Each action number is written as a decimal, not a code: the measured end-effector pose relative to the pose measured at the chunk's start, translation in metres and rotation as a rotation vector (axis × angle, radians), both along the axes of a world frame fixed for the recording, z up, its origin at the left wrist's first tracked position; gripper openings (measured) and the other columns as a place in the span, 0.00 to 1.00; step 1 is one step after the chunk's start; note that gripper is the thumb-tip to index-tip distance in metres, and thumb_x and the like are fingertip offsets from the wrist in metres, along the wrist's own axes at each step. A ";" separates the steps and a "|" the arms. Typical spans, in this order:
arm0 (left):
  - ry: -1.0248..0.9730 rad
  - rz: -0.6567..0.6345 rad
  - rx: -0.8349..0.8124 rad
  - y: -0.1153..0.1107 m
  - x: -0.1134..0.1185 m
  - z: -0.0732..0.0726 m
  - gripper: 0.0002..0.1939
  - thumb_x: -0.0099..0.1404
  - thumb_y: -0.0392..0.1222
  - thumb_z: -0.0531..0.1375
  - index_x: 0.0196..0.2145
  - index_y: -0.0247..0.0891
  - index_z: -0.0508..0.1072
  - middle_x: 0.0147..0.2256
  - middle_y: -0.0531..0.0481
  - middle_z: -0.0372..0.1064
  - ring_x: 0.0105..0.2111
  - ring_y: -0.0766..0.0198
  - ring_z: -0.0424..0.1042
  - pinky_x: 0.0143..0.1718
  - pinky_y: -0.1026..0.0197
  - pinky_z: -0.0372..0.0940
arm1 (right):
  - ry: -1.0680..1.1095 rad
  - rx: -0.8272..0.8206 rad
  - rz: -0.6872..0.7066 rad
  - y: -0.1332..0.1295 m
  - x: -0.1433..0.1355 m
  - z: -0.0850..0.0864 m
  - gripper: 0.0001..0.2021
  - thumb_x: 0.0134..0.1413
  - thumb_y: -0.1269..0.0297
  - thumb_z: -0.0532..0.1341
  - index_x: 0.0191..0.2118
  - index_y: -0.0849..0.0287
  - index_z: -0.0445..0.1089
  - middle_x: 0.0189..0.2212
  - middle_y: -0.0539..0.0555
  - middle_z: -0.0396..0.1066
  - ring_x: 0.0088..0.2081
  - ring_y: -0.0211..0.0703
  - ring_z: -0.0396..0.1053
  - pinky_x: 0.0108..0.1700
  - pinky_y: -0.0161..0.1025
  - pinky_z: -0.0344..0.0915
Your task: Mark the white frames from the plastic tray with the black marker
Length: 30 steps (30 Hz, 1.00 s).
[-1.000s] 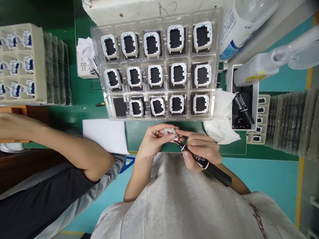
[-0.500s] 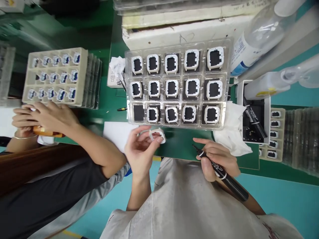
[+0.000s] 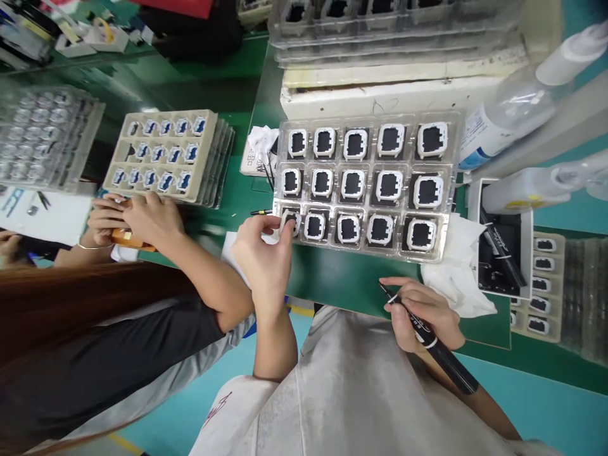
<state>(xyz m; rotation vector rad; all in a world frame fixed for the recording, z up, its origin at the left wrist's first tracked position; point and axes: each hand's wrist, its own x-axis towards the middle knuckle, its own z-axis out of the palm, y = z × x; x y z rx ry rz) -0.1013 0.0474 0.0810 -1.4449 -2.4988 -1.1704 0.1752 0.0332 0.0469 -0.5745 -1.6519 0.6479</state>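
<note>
Right hand point(image 3: 420, 310) is gripping a black marker point(image 3: 430, 339) in a closed fist, tip pointing up and away from the parts, parked low near the torso, looks like it's being kept out of the way while the other hand works. It's hovering over the green mat point(image 3: 342, 278), well apart from the tray.

Left hand point(image 3: 263, 253) is pinching a white watch frame point(image 3: 289, 221) between thumb and fingertips, right at the bottom-left pocket of the clear blister tray point(image 3: 446, 190). Frame is sitting in or just over that pocket; can't tell if it's fully seated.

Tray is holding three rows of five pockets, each with a white frame over a black insert. White tissue point(image 3: 451, 278) is lying just beside its right edge. Right of that, a white box point(image 3: 503, 253) is holding dark pens or tools.

Left side: a co-worker's hands point(image 3: 137, 218) are pressing on an orange thing, just in front of a beige tray point(image 3: 161, 158) of small blue-and-white parts stacked on more trays. Far back, more clear trays point(image 3: 380, 31) are stacked on a white foam block. A clear bottle point(image 3: 513, 107) is lying at the far right.
</note>
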 end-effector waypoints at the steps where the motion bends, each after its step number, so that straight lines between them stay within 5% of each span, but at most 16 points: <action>1: 0.039 -0.006 -0.012 -0.001 -0.002 0.001 0.06 0.68 0.43 0.74 0.35 0.42 0.82 0.36 0.48 0.78 0.37 0.54 0.77 0.44 0.52 0.69 | -0.011 -0.016 0.009 0.000 0.000 0.000 0.17 0.63 0.81 0.65 0.52 0.54 0.73 0.29 0.44 0.76 0.21 0.39 0.66 0.39 0.60 0.92; 8: 0.092 -0.035 0.048 -0.010 0.003 0.000 0.08 0.78 0.48 0.68 0.45 0.43 0.85 0.43 0.44 0.76 0.43 0.52 0.78 0.47 0.51 0.71 | -0.053 0.004 0.022 0.002 0.002 0.001 0.18 0.63 0.81 0.66 0.53 0.53 0.73 0.29 0.45 0.78 0.21 0.39 0.67 0.39 0.57 0.92; 14: 0.133 -0.250 -0.062 -0.003 0.021 0.002 0.08 0.71 0.45 0.75 0.45 0.45 0.82 0.48 0.43 0.72 0.51 0.45 0.72 0.56 0.45 0.69 | -0.005 -0.001 -0.005 0.001 -0.003 -0.001 0.19 0.62 0.83 0.66 0.53 0.56 0.74 0.28 0.46 0.76 0.22 0.39 0.67 0.38 0.56 0.91; 22: 0.028 -0.290 -0.107 0.004 0.028 0.010 0.11 0.69 0.39 0.75 0.43 0.44 0.77 0.45 0.44 0.73 0.49 0.46 0.71 0.55 0.45 0.70 | 0.010 -0.013 0.008 0.001 -0.005 -0.002 0.20 0.61 0.83 0.67 0.54 0.56 0.73 0.29 0.46 0.77 0.21 0.39 0.68 0.38 0.55 0.91; 25: -0.151 -0.309 0.021 -0.002 0.036 0.012 0.13 0.73 0.40 0.72 0.37 0.44 0.71 0.44 0.46 0.80 0.50 0.49 0.78 0.54 0.49 0.73 | -0.008 -0.016 0.010 0.000 -0.003 -0.002 0.20 0.61 0.82 0.67 0.54 0.55 0.73 0.29 0.46 0.78 0.20 0.38 0.67 0.38 0.55 0.91; 30: -0.804 -0.269 0.256 -0.029 0.065 0.009 0.16 0.71 0.46 0.77 0.42 0.44 0.74 0.35 0.54 0.84 0.41 0.54 0.90 0.41 0.58 0.81 | -0.026 0.006 -0.026 -0.003 0.005 -0.006 0.18 0.65 0.79 0.66 0.55 0.55 0.73 0.30 0.46 0.79 0.22 0.39 0.70 0.38 0.59 0.91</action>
